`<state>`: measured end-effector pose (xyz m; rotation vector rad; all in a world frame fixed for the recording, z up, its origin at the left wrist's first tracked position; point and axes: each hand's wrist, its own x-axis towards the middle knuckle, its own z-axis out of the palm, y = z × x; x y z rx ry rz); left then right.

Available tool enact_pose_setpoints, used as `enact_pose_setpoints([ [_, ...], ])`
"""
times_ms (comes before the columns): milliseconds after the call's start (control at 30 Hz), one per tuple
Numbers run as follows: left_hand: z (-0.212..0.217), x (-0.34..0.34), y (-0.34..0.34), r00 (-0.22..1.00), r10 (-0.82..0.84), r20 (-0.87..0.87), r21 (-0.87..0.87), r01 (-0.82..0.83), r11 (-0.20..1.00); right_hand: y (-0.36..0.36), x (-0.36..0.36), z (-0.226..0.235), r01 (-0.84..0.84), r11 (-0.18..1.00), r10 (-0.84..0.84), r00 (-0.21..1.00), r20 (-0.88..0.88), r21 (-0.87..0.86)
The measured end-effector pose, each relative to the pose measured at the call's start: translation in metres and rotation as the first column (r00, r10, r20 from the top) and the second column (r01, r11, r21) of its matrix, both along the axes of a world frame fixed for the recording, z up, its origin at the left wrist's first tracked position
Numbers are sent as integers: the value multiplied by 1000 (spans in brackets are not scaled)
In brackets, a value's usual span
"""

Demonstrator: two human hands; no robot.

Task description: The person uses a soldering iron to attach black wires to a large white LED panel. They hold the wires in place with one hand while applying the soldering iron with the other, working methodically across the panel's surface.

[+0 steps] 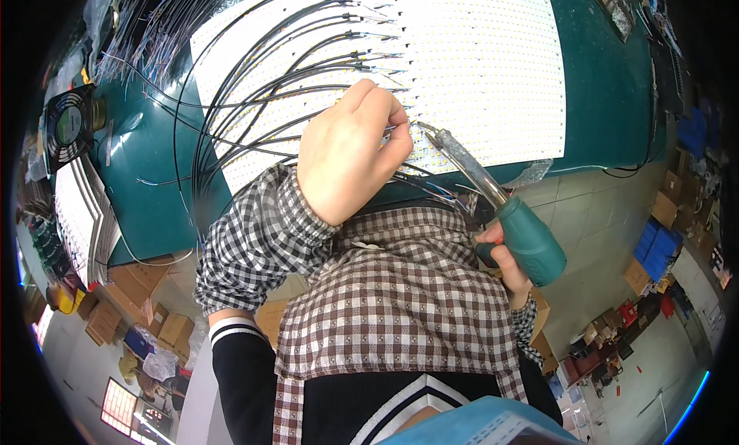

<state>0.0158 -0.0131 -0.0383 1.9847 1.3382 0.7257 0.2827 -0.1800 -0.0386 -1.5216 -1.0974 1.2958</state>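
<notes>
The soldering iron [490, 189] is the thing to watch here: it slants across the near edge of a white panel [485, 75], its tip right by the pinched fingertips; can't tell if it's actually touching. Handle's a fat green barrel, stiff, prob. a bit top-heavy, so hold it there only; metal shaft + tip should be treated as hot. R grip [512, 266] is closed around that barrel, well back from the metal, approx. where I'd take it. L grip [346, 148] is closed in a tight pinch on what looks like a thin lead [388, 129], mostly hidden by the fingers. Leads that fine are light + bendy w/ ends that'd fray or snap easily, so best pinched close to the tip. Panel looks thin, flat, prob. light but fragile w/ all those tiny components; edges only, I'd say. Black cables [202, 152] curve over its L half, springy by the look of 'em, ends lined up along the middle. Under it all, the green tabletop [154, 206]; out on the L, a small fan [68, 125] and a stack of white sheets [85, 222].
</notes>
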Motion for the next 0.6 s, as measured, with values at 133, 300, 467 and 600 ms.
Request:
enact_pose_setpoints([
  [133, 0, 0, 0, 1000, -2, 0, -5, 2, 1000, 1, -1, 1, -2, 1000, 2, 1000, 12, 2],
  [300, 1, 0, 0, 1000, -1, -6, -13, 0, 1000, -1, 1, -2, -8, 1000, 8, 1000, -2, -16],
  [467, 2, 0, 0, 1000, -3, -12, -20, 3, 1000, 0, 1, -2, -19, 1000, 19, 1000, -5, 2],
  [600, 1, -1, 0, 1000, -7, -4, -14, 7, 1000, 6, -3, 2, 2, 998, 0, 1000, -27, 70],
])
